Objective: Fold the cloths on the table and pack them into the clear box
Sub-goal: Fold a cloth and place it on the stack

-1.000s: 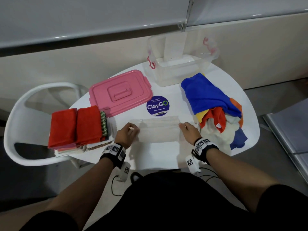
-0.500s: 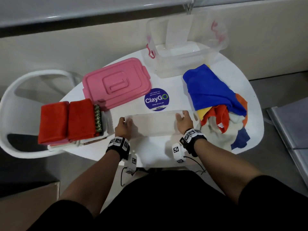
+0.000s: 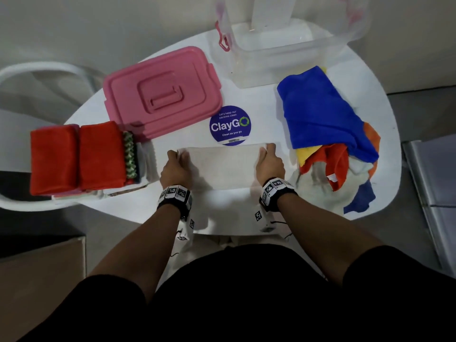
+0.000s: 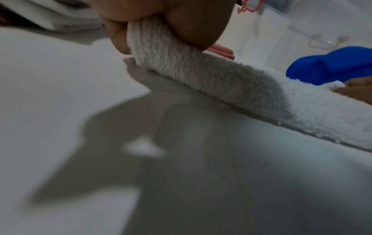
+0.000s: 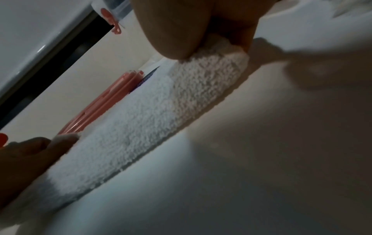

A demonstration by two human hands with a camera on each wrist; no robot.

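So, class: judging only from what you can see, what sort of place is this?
Probably an office pantry or break area: the round sticker reads "Let's keep our pantries clean", stuck on a white table, a white chair beside it.

Fingers (image 4: 118,38) pinch white cloth (image 4: 211,76) on table (image 4: 50,95)

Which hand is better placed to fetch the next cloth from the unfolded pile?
Right, probably: the right hand pinches the white cloth right beside the unfolded pile; the left hand is farther.
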